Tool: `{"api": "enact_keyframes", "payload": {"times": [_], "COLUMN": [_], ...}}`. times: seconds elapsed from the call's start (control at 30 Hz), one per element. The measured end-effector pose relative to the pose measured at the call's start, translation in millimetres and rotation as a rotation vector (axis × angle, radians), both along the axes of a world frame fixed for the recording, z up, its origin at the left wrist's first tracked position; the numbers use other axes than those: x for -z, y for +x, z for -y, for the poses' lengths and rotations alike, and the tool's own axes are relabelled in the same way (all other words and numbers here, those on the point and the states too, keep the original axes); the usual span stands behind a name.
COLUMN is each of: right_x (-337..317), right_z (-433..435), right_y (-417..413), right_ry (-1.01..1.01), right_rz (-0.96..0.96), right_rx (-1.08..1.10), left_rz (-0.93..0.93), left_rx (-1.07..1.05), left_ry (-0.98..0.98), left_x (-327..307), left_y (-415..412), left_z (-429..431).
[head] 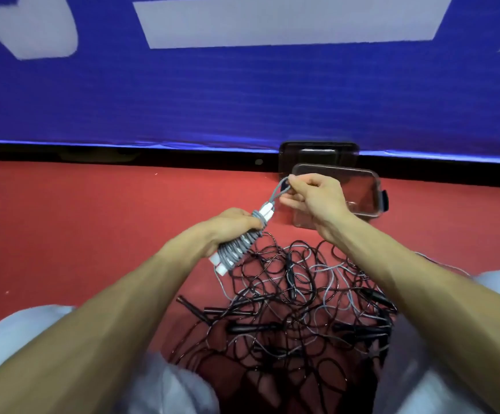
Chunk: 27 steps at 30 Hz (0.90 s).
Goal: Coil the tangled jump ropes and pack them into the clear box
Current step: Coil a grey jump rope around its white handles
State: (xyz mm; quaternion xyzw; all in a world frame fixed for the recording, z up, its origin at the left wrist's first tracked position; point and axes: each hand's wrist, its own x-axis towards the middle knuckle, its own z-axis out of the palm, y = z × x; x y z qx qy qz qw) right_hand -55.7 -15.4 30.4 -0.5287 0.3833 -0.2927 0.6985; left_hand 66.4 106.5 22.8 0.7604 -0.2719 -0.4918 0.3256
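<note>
Early stage: left hand [233, 223] grips one grey jump rope [234, 248], nearly all wound round its handles, right hand [313, 195] pinches its last loop [276, 192], clear box [362, 186] apparently ropeless, floor tangle [302, 303] still uncoiled.

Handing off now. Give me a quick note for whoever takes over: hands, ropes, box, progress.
Left hand grips the gray rope bundle, wound around its white handles. Right hand pinches the bundle's loose loop.
Clear box stands open on the red floor beyond the hands; no coil visible inside.
Done: gray rope nearly coiled.
To do: tuck the loop, box the bundle, then coil the tangled pile of black and gray ropes.
</note>
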Motion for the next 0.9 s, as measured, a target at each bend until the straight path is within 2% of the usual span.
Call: {"api": "enact_keyframes", "payload": {"times": [0.1, 0.3, 0.53, 0.67, 0.77, 0.9], "right_x": [25, 103, 176, 219, 243, 282], "right_z": [-3, -23, -71, -100, -123, -151], "right_y": [10, 51, 89, 107, 115, 118], "right_ry": [-0.035, -0.299, -0.409, -0.371, -0.416, -0.518], "right_rz": [-0.172, -0.571, -0.722, -0.751, -0.798, -0.956], "right_rx": [-0.099, -0.453, -0.768, -0.85, -0.914, -1.083], "left_rz": [0.006, 0.131, 0.269, 0.454, 0.56, 0.531], "left_rx": [-0.062, -0.244, -0.21, -0.226, -0.242, -0.305], "left_ry": [0.064, 0.169, 0.293, 0.362, 0.383, 0.37], "left_x": [29, 122, 189, 222, 241, 256], "left_y": [18, 51, 85, 113, 125, 128], "left_z": [-7, -37, -49, -57, -59, -63]}}
